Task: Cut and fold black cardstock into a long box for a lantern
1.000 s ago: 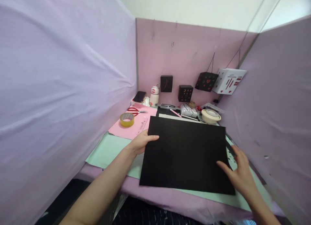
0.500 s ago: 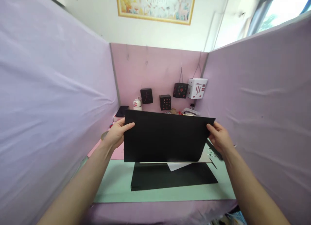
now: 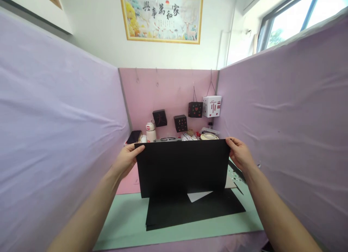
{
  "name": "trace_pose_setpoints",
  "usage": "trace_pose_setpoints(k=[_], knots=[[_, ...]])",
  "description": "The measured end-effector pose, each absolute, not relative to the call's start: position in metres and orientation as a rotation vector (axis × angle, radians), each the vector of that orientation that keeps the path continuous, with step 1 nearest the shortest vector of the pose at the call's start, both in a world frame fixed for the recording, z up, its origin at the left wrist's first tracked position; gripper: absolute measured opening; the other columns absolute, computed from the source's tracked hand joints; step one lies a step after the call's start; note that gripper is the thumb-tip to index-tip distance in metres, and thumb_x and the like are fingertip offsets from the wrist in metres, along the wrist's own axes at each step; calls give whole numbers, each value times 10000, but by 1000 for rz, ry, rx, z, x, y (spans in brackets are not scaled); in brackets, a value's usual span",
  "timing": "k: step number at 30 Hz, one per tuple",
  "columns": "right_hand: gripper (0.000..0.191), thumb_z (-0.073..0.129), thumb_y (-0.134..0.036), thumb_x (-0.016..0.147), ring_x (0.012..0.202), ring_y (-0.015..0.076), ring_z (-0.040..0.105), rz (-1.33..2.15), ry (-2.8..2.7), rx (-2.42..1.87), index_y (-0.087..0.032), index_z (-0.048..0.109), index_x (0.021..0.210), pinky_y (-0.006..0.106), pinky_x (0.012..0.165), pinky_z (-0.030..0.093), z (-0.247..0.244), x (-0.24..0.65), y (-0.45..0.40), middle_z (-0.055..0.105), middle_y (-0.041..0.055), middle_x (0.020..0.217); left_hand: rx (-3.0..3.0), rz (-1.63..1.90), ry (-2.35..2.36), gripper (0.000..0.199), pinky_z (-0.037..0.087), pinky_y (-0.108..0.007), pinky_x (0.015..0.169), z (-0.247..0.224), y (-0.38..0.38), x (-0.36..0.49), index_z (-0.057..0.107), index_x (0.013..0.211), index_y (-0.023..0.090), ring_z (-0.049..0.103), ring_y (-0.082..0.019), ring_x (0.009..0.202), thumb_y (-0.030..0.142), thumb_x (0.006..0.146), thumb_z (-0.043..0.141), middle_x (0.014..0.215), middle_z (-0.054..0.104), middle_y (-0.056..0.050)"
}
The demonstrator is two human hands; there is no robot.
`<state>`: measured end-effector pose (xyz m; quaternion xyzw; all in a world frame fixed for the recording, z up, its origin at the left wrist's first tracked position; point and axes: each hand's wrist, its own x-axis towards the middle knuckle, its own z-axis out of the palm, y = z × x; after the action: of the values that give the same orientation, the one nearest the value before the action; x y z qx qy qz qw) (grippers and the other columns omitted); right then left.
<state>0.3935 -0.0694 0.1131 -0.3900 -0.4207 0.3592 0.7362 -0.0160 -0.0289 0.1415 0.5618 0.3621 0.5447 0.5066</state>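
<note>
A sheet of black paper (image 3: 182, 168) is held upright between my two hands, its broad face toward me. My left hand (image 3: 127, 158) pinches its upper left corner, thumb on the near face. At the upper right corner my right hand (image 3: 239, 152) grips it the same way. Below and partly behind its lower edge, more black paper (image 3: 195, 212) lies flat on the pale green mat (image 3: 122, 219). A white paper piece (image 3: 199, 196) pokes out on top of that black paper.
Along the back stand a white bottle (image 3: 150, 132), a roll of tape (image 3: 209, 136) and several pens (image 3: 189, 136). Black boxes (image 3: 195, 110) and a white box (image 3: 212, 106) hang before the pink panel (image 3: 168, 89). Small scraps (image 3: 236, 174) lie at the right. Purple cloth walls (image 3: 293, 110) flank both sides.
My view has tilted up, showing more of the wall picture. The held sheet sits lower in view, with its right corner shifted left and its top edge more level. Both hands keep their grip.
</note>
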Motion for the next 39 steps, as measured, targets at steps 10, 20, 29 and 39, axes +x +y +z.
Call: trace_pose_setpoints(k=[10,20,29,39], knots=[[363,862,-457,553,614,136,636,803,-894,-847,-208,667,730,246,614,552,107,399,-65,678,-18,666,1260,1591,988,387,560,-307,735,132,-15,-50,698,881,138,711,-220,816,474,703,771,845,743,-100],[356,846,-463,571,603,150,634,804,-890,-868,-227,645,746,285,618,551,98,405,-56,671,-21,666,1524,1041,792,532,460,-381,974,93,-38,-40,623,1194,271,575,-260,1190,258,678,753,1235,656,-82],[374,801,-512,588,671,167,606,694,-926,-922,-232,614,751,308,683,518,116,403,-49,625,-12,680,1494,843,1031,442,470,-427,987,28,-41,-23,719,1031,192,614,-329,1128,369,641,825,1111,719,-87],[391,695,-534,706,761,173,613,1021,-1177,-1409,-204,632,906,242,575,433,48,395,-69,681,33,845,1274,1105,1116,581,547,-419,902,17,-27,-22,661,1101,167,689,-294,983,492,642,803,1041,738,-88]])
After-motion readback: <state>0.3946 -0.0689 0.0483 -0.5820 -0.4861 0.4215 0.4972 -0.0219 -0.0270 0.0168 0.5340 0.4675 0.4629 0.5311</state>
